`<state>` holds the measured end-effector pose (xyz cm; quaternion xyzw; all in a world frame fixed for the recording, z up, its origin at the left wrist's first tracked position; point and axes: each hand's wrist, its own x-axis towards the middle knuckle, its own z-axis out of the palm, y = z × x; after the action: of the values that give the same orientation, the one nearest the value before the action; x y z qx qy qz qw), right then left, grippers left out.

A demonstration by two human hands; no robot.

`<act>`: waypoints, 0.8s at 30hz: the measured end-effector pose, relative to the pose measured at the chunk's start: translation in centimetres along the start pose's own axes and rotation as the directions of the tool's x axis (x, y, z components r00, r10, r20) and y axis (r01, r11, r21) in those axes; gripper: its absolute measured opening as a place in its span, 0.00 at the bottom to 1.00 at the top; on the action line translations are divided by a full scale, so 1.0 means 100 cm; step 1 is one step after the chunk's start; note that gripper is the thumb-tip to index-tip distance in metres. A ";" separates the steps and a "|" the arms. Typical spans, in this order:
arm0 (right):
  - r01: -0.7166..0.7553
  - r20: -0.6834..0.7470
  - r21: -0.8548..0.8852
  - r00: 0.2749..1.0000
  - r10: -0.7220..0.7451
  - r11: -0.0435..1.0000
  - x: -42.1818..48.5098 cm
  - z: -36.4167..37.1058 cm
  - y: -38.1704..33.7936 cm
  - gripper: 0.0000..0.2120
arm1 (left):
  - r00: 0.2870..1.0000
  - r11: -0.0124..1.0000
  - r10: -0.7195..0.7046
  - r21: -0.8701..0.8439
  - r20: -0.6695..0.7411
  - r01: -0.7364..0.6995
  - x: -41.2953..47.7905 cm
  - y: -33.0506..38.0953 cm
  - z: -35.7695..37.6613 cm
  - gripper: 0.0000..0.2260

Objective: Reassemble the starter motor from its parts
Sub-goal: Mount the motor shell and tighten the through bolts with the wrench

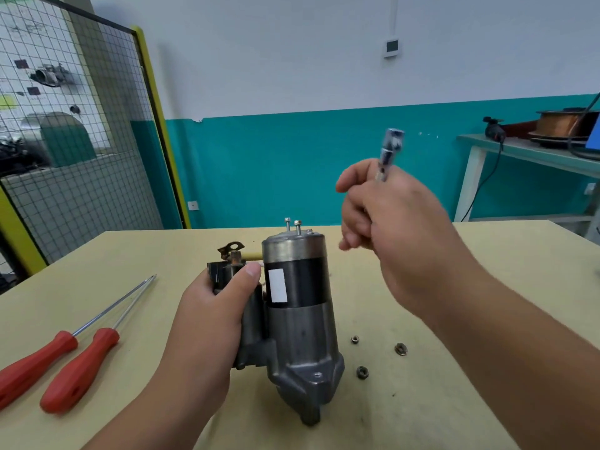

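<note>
- Starter motor [298,306], grey-and-black metal cylinder w/ cast nose housing: stands on its nose mid-table, long axis near upright, top leaning slightly away.
- Left hand [214,306] wraps the black solenoid [224,274] on the motor's left side, thumb across the front. Looks like it's steadying the unit.
- Right hand [383,209] is in the air, above and right of the motor top, fingers curled round a chrome steel socket driver [391,147]. Socket end points up and away from the motor. Blurry, so can't tell finer grip detail.
- Two thin silver through-bolts [292,224] stick up out of the motor's top end, heads standing proud of it.
- Key relation: bolts run along the motor axis, i.e. roughly vertical. Driver sits up-right of them w/ working end the wrong way round. Right hand is the nearer one to the bolts.
- IMO next move: flip driver tip-down, line it up coaxial w/ a bolt, then come left and down.
- Three small dark hex nuts [362,372] lie loose on the tan wooden table [454,401], near-right of the motor base, apart from each other.
- Two red-handled screwdrivers [65,362] lie at the near left, no hand on them.
</note>
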<state>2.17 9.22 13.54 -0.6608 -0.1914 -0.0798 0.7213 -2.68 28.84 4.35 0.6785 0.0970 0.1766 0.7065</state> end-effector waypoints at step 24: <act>0.119 0.084 0.086 0.988 -0.126 0.989 -0.024 0.017 0.003 0.19 | 0.955 0.948 0.293 0.118 0.037 -0.295 -0.010 0.006 -0.003 0.20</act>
<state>-0.22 10.65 12.42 -0.6209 -0.2666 -0.0868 0.7320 -3.84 28.77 4.86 0.7289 -0.0013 0.2672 0.6303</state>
